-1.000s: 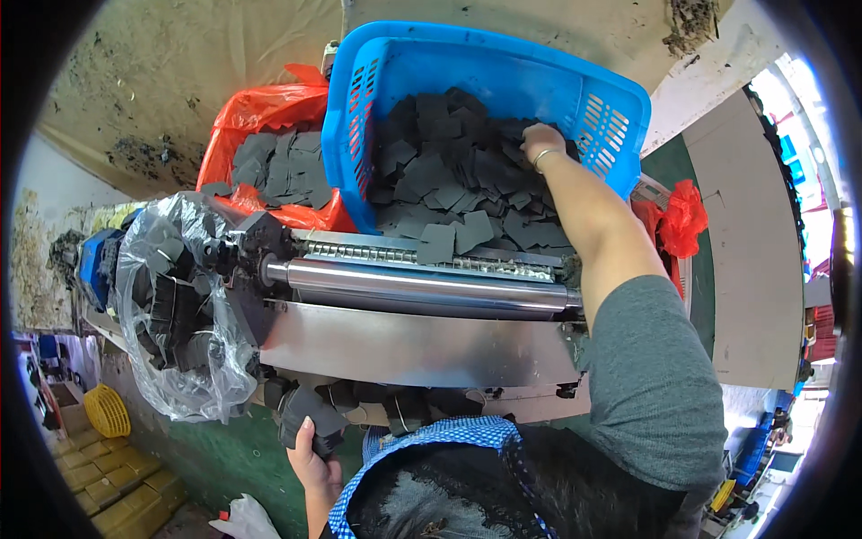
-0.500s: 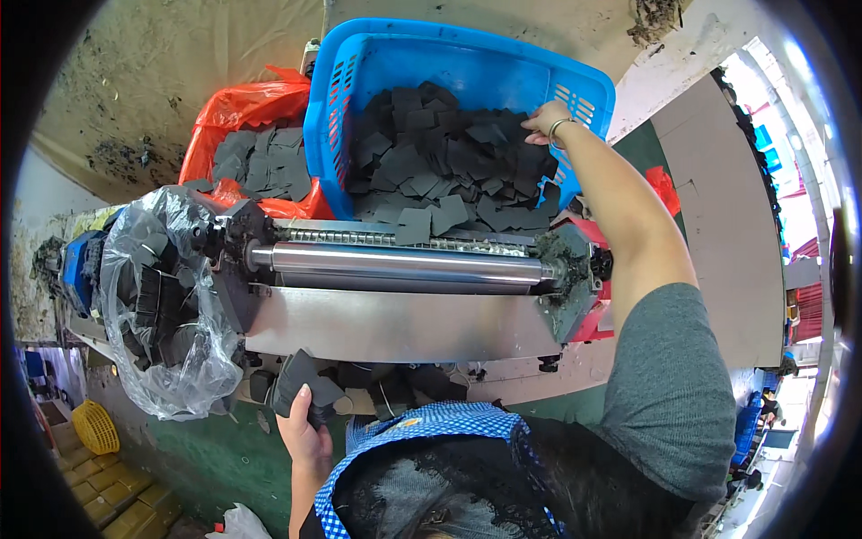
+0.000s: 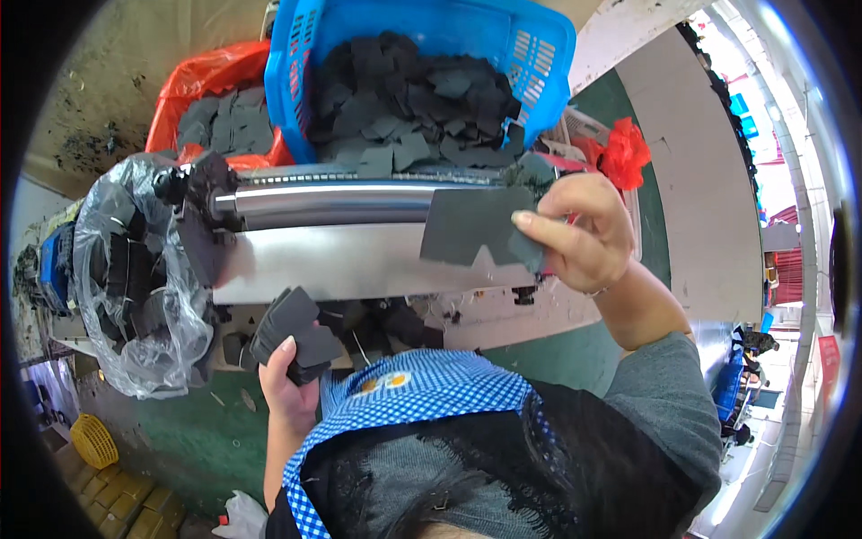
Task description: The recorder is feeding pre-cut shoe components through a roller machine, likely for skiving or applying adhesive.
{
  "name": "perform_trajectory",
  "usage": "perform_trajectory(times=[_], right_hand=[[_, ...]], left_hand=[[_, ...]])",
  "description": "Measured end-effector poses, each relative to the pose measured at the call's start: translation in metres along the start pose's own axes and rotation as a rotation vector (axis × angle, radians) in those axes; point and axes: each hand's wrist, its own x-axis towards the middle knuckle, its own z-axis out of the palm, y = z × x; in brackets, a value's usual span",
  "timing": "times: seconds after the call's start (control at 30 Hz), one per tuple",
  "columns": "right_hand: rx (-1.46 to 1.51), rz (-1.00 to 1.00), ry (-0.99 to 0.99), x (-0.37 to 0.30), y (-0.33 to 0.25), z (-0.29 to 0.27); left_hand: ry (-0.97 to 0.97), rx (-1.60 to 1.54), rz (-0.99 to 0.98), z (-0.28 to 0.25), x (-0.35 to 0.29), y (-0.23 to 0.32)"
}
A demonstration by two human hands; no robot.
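My right hand [image 3: 588,229] pinches a flat dark grey sheet piece [image 3: 467,225] with a small notch in its lower edge. That piece is held over the right part of a machine's metal plate [image 3: 332,260], in front of a shiny steel roller [image 3: 332,205]. Lower left, my left hand [image 3: 292,386] grips a fanned stack of similar dark pieces [image 3: 292,328], just below the plate's front edge. Behind the roller stands a blue plastic basket [image 3: 440,22], heaped with loose dark pieces [image 3: 404,99]. A few of them lie against the roller's back.
An open red plastic bag [image 3: 171,99] of dark pieces stands left of the basket. A clear plastic bag [image 3: 94,296] with tied dark bundles hangs at the machine's left end. More dark bundles [image 3: 386,323] lie under the plate. A crumpled red bag [image 3: 626,154] is at the right.
My right hand has come from the basket down toward me, now with a dark piece in its fingers. My left hand still holds its stack. The whole view has shifted somewhat.
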Motion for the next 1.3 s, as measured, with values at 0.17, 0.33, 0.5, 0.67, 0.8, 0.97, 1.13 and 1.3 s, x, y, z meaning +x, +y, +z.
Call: perform_trajectory(times=[0.17, 0.33, 0.5, 0.67, 0.8, 0.97, 1.13, 1.3], right_hand=[[0.038, 0.041, -0.03, -0.023, -0.037, 0.005], [0.096, 0.052, 0.042, -0.02, -0.053, 0.017], [0.208, 0.088, 0.011, -0.026, -0.069, 0.031], [0.299, 0.178, 0.011, -0.029, -0.07, 0.039], [0.334, 0.227, 0.084, -0.025, -0.071, 0.046], [0.268, 0.14, -0.096, -0.017, -0.075, 0.042], [0.246, 0.144, -0.02, -0.021, -0.08, 0.043], [0.233, 0.136, 0.079, -0.026, -0.081, 0.047]], left_hand=[[-0.655, -0.064, -0.256, 0.025, 0.007, 0.016], [-0.884, 0.109, -0.281, 0.05, -0.004, 0.026], [-0.922, 0.288, -0.251, 0.062, -0.01, 0.034], [-0.947, 0.349, -0.206, 0.052, -0.008, 0.033], [-0.897, 0.319, -0.243, 0.053, -0.013, 0.034], [-0.9, 0.332, -0.244, 0.051, -0.013, 0.035], [-0.958, 0.355, -0.189, 0.05, -0.012, 0.033], [-0.987, 0.434, -0.132, 0.045, -0.011, 0.033]])
